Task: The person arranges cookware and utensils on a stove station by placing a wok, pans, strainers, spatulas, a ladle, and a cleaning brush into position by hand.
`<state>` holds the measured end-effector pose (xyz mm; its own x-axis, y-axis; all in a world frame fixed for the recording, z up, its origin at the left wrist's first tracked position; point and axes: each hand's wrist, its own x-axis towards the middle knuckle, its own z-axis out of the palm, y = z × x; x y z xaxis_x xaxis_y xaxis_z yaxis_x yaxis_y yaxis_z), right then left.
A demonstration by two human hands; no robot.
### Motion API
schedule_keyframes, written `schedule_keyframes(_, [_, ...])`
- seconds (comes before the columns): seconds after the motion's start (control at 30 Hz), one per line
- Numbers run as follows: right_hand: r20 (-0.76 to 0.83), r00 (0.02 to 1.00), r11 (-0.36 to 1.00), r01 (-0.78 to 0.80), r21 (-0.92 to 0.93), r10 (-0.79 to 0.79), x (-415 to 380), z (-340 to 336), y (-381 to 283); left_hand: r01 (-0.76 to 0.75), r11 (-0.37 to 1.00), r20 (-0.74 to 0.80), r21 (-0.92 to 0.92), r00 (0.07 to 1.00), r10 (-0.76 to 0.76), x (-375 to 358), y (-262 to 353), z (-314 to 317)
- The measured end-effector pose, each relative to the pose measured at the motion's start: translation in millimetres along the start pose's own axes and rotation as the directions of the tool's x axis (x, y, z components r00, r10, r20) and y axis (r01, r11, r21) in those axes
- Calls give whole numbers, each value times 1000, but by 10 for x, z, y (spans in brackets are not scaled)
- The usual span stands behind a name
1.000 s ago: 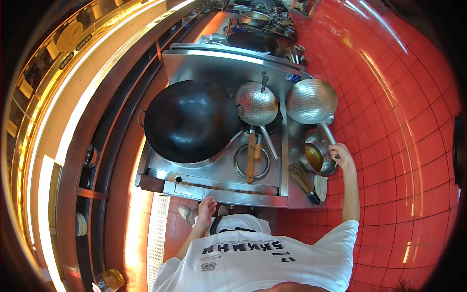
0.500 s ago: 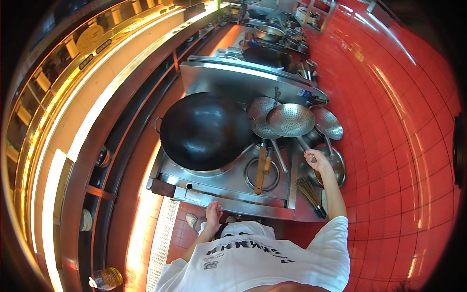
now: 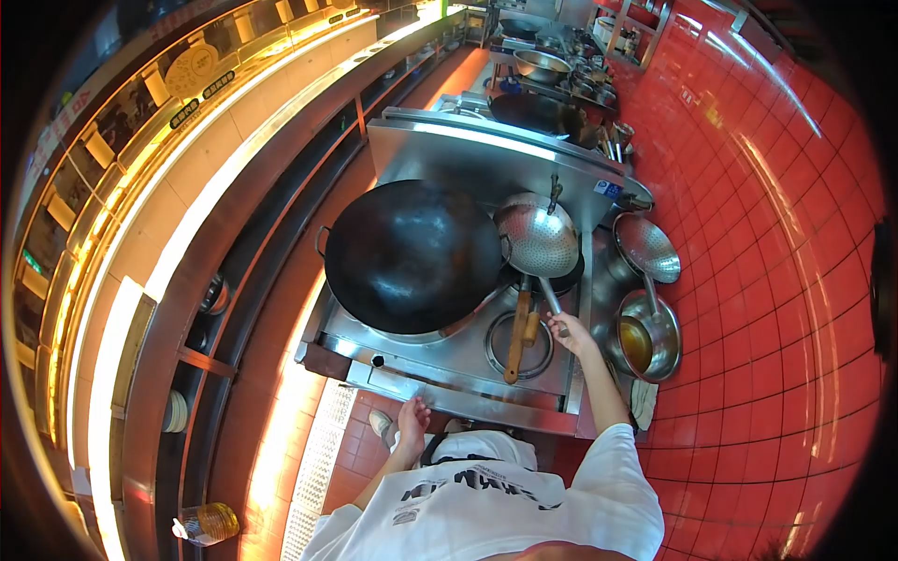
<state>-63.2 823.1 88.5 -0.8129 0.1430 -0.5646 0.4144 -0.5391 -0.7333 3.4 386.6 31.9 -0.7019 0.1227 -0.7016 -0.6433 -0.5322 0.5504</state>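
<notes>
My right hand (image 3: 569, 331) is closed around the handle end of a perforated metal strainer (image 3: 538, 239), whose bowl lies right of the big black wok (image 3: 412, 256). Wooden-handled tools (image 3: 517, 348) lie just left of that hand, over a round burner ring. Near the stove's front edge (image 3: 468, 397), my left hand (image 3: 412, 417) hangs in front of my body with its fingers curled loosely and nothing seen in it.
At the right, another strainer (image 3: 647, 247) rests above a metal bowl (image 3: 653, 341) with brownish liquid. A steel splash panel (image 3: 496, 154) stands behind the wok. Shelving (image 3: 201, 365) runs along the left, with an oil bottle (image 3: 208, 525) at lower left.
My right hand has moved left with the strainer, which now lies beside the wok. The bowl of liquid at the right is uncovered to view. The whole view has shifted slightly.
</notes>
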Motion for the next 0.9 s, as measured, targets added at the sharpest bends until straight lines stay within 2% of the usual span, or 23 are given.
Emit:
schedule_keyframes(0.03, [-6,1000,1000,-5,4,5,-45,78,3,-1,1000,0,14,1000,1,-1,-9,5])
schedule_keyframes(0.1, [-91,995,942,8,-336,-41,-154,240,40,13,999,4,44,1000,-13,12,-42,-7])
schedule_keyframes(0.13, [-99,994,868,-3,-497,-53,-163,254,22,35,999,7,31,999,-35,35,-62,-18])
schedule_keyframes(0.17, [-119,992,874,-12,-486,-53,-184,266,-9,57,998,14,21,998,-57,60,-76,-26])
schedule_keyframes(0.23, [-29,996,760,43,-648,-81,-299,263,-127,61,998,18,28,998,-61,50,-63,3])
schedule_keyframes(0.33, [-24,989,759,95,-644,-145,-405,-88,-259,56,998,16,22,998,-56,108,-47,59])
schedule_keyframes(0.43, [-147,933,778,179,-603,-328,-669,-723,-308,43,999,28,-3,999,-42,161,-62,32])
schedule_keyframes(0.5, [-326,868,904,264,-338,-375,-886,-1208,-299,84,996,-27,-35,996,-85,215,-84,55])
schedule_keyframes(0.53, [-481,811,942,311,-126,-332,-840,-1563,-287,85,996,-22,-37,996,-86,228,-87,64])
schedule_keyframes(0.57, [-615,748,924,374,84,-248,-799,-1870,-281,98,995,12,-22,995,-98,227,-102,73])
schedule_keyframes(0.63, [-704,632,862,504,55,-325,-986,-2020,-464,113,994,44,-7,993,-113,246,-163,87])
schedule_keyframes(0.7, [-733,606,841,533,87,-308,-1000,-2173,-713,90,989,127,118,986,-105,356,-269,100])
schedule_keyframes(0.77, [-684,652,865,498,61,-328,-961,-2172,-896,96,985,137,144,984,-116,391,-289,184])
schedule_keyframes(0.83, [-659,699,953,287,-98,-279,-940,-1999,-1128,110,963,183,247,970,-158,428,-320,274])
schedule_keyframes(0.9, [-595,749,954,275,-120,-291,-866,-1804,-1299,99,973,222,207,964,-145,433,-324,364])
